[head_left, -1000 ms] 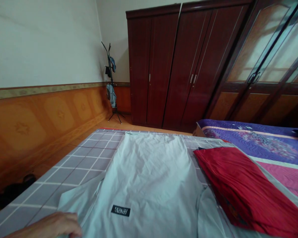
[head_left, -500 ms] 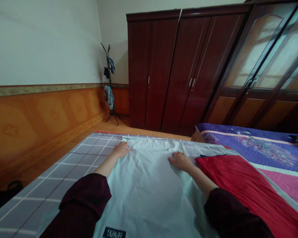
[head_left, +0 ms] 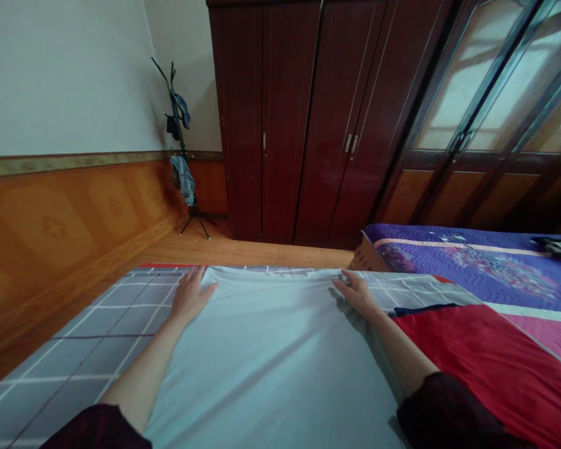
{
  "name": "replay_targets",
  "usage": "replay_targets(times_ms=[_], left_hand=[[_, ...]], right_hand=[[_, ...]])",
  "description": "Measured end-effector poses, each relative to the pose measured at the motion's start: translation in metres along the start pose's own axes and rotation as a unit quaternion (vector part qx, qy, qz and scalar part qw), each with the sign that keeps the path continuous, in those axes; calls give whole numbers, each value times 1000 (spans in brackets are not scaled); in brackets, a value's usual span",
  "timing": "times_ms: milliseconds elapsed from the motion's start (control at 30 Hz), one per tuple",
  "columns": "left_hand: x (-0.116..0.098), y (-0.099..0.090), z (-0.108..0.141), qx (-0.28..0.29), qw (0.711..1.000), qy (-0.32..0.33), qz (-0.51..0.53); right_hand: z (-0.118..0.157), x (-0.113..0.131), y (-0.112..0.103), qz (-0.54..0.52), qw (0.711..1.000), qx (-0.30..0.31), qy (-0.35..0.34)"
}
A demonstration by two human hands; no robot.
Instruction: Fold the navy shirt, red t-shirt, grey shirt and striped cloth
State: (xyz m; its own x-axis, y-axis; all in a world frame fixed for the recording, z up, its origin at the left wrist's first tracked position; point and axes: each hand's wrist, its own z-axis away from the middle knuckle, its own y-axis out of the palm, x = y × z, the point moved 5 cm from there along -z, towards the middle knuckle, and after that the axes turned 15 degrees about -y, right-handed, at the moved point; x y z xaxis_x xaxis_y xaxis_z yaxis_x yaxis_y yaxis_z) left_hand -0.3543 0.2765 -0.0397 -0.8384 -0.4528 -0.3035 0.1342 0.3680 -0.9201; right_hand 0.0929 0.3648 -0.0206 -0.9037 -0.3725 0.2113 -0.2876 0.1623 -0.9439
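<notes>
A: Far left?

B: Pale wall (head_left: 65, 75) above orange panelling (head_left: 51, 224), then down to a checked sheet (head_left: 88, 349), grey with white lines. Dark left sleeve (head_left: 98, 430) at the bottom, only partly in view.

A: And the left hand (head_left: 191, 296)?

B: Resting at the far left corner of the shirt, thumb well apart from the fingers. Pretty much spread, tbh. Further back, in the corner, a rack (head_left: 182, 144) with blue-grey clothes (head_left: 183, 179) on it.

A: OK, where to find the shirt (head_left: 262, 349)?

B: Dead centre, lying flat on the sheet between both hands, running out of view at the bottom. Pale, with a few soft diagonal creases. Way behind, a dark red wardrobe (head_left: 285, 125).

A: Holding on with the right hand (head_left: 358, 294)?

B: Touching the far right corner, but honestly can't tell whether pinching the cloth or just pressing.

A: Rest of the right side?

B: Dark right sleeve (head_left: 449, 411) in front of some red cloth (head_left: 495, 355), just beside the shirt. Beyond, a purple bedspread (head_left: 449, 255), then a glass-door cabinet (head_left: 486, 112).
</notes>
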Motion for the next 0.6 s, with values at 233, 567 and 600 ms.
replay_targets(times_ms=[233,567,600], left_hand=[[0,7,-6,27,1000,8,4],[-6,7,-46,31,996,-46,63],[-6,7,-48,19,995,-63,78]], right_hand=[[-8,-19,3,20,988,-64,141],[-20,-26,5,-69,971,-143,180],[-21,-29,5,-87,968,-154,177]])
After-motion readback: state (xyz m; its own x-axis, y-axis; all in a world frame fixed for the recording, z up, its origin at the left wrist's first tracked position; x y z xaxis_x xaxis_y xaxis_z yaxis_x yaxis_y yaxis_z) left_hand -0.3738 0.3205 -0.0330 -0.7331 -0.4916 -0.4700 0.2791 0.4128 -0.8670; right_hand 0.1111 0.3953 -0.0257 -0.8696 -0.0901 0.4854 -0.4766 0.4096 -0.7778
